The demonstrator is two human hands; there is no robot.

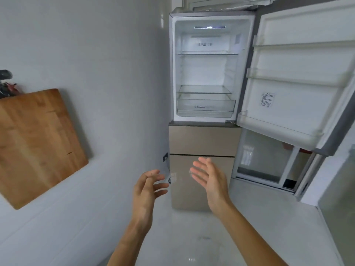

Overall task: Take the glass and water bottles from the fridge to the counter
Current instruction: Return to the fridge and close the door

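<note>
The fridge [203,139] stands straight ahead with its upper door [299,89] swung open to the right. The lit compartment holds glass shelves [204,89] and a clear drawer [205,106]; I see no glass and no bottles on them or in the door racks. My left hand [148,191] and my right hand [209,181] hover side by side in front of the lower beige drawers, fingers spread and relaxed, holding nothing. No counter is in view.
A wooden cutting board [36,143] leans on the white wall at the left, with a dark object [5,83] above it. A glass sliding door [265,160] lies to the right, under the fridge door. Pale tiled floor [192,237] stretches below my arms.
</note>
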